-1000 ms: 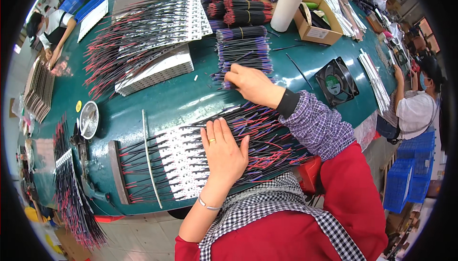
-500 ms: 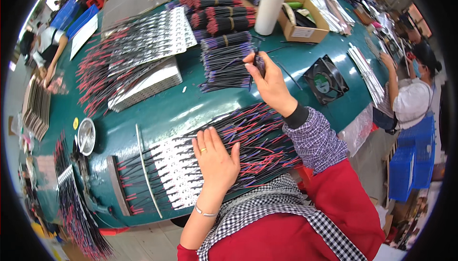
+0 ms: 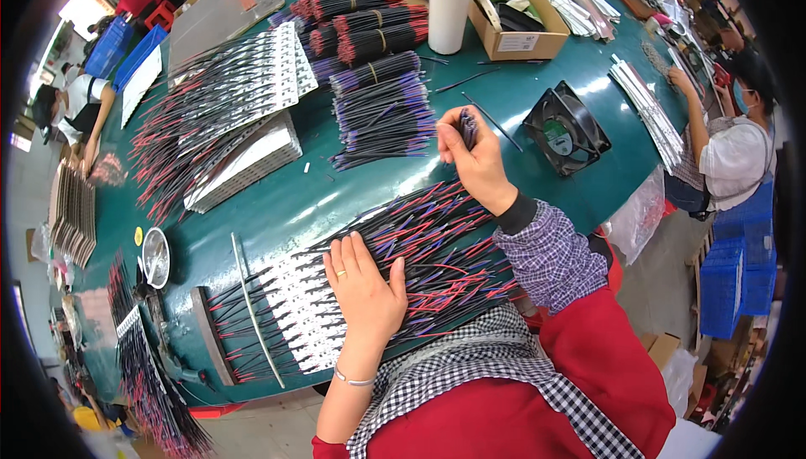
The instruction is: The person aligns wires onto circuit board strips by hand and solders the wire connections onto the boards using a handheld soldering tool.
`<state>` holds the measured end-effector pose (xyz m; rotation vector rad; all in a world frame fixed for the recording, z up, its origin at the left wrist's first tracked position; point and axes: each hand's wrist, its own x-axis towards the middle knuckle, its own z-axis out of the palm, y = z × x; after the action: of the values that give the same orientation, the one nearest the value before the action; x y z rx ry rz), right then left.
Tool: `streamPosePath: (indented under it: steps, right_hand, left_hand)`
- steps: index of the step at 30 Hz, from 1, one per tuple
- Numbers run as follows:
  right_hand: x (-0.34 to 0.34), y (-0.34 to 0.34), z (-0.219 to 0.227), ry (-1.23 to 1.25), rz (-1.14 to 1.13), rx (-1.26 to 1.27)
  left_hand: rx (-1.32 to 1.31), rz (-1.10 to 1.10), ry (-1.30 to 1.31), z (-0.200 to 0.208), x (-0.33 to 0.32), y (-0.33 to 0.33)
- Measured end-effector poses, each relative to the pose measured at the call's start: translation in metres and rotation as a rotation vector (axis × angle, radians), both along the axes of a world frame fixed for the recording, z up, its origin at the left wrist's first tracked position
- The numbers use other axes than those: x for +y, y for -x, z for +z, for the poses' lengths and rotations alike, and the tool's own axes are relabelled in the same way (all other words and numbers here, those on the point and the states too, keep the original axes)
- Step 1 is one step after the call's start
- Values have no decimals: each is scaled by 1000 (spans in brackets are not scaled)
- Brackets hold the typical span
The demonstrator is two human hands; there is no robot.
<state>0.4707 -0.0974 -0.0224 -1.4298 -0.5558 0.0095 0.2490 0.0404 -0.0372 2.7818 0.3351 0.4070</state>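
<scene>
My left hand [image 3: 365, 291] lies flat, fingers stretched out, where a white perforated sheet [image 3: 304, 312] meets a spread of black, red and purple wires [image 3: 445, 266]. My right hand [image 3: 477, 161] is closed round a small bunch of dark wires [image 3: 468, 127], held above the table just beyond the spread wires. To the left of that hand lies a loose pile of black wires with purple ends [image 3: 382, 119]. A pale thin rod [image 3: 256, 308] and a grey bar [image 3: 211, 337] lie across the wires to the left of the sheet.
Banded red-tipped wire bundles [image 3: 369, 35], a white bottle [image 3: 451, 6] and a cardboard box [image 3: 525, 44] stand at the back. A black fan [image 3: 567, 127] is at right. Stacked wired sheets [image 3: 243, 90], a metal bowl [image 3: 155, 256] and a soldering iron [image 3: 180, 367] are at left. Co-workers sit both sides.
My right hand has come down and nearer, from the loose wire pile toward the spread wires, still gripping its bunch. My left hand stays flat on the work. The whole view has shifted slightly.
</scene>
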Motion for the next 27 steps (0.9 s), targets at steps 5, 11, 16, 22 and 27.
streamPosePath:
  steps: [5,11,16,22,27]
  right_hand:
    - [2,0,-8,28,6,-43]
    - [0,8,23,429,-163,-326]
    - [-2,28,96,809,5,-786]
    - [72,54,128,1204,211,-1358]
    - [164,75,85,1620,432,-1619]
  left_hand:
    - [-5,14,1,1,1,-1]
    - [-32,35,-2,-1,4,2]
    - [-101,30,33,-6,1,-3]
    - [-119,59,98,-3,4,2]
    - [-296,-2,376,30,9,29]
